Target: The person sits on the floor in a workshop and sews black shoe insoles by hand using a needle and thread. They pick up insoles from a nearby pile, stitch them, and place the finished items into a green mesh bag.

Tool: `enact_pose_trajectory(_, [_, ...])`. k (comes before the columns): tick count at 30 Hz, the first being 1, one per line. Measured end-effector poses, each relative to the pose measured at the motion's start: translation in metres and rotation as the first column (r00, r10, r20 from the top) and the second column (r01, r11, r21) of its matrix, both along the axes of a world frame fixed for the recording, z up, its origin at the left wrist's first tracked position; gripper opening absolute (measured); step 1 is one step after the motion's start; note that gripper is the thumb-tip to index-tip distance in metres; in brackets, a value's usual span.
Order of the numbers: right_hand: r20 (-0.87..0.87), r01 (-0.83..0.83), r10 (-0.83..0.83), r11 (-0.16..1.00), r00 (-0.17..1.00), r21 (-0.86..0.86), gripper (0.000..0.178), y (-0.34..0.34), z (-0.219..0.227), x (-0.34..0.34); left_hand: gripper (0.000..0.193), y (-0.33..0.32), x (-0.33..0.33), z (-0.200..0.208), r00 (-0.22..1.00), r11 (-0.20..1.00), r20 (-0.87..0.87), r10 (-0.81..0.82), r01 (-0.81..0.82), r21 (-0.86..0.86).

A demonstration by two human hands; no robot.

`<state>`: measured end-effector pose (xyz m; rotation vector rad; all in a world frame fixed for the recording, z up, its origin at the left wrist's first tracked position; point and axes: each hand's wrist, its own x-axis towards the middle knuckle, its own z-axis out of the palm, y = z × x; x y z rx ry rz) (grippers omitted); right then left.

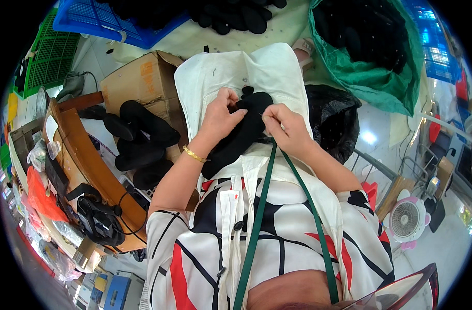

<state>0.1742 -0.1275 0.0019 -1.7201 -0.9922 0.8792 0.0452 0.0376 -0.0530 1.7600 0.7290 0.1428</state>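
Across my lap, on a white apron (192, 77), lies a long, black, soft cloth piece (229, 142) with a rounded far end. My left hand (221, 112) is closed on its left edge near that end, thumb and fingers pinching the cloth. On the other side, my right hand (286, 126) has its thumb and forefinger pressed together beside the piece. A thin, light sliver shows at those fingertips, too small to name. A small black knob-like bit (247, 91) sits at the far end of the cloth.
To my left, several black pieces (148, 121) lie heaped by a cardboard box (130, 80), next to a wooden table (99, 175). A green sack (349, 77) of black pieces stands far right, a black plastic bag (344, 108) nearer. Blue crate (99, 23) far left; fan (406, 219) at right.
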Motion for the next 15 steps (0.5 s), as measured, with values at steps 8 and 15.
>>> enact_pose_trajectory(8, [-0.126, -0.329, 0.357, 0.924, 0.926, 0.197, 0.01, -0.007, 0.069, 0.001, 0.037, 0.009, -0.004, -0.007, 0.993, 0.993, -0.026, -0.112, 0.111, -0.045])
enact_pose_trajectory(15, [-0.259, -0.443, 0.466, 0.885, 0.846, 0.145, 0.009, 0.007, 0.067, -0.009, 0.032, 0.002, 0.003, 0.037, 0.93, 0.954, -0.259, -0.259, 0.289, 0.085])
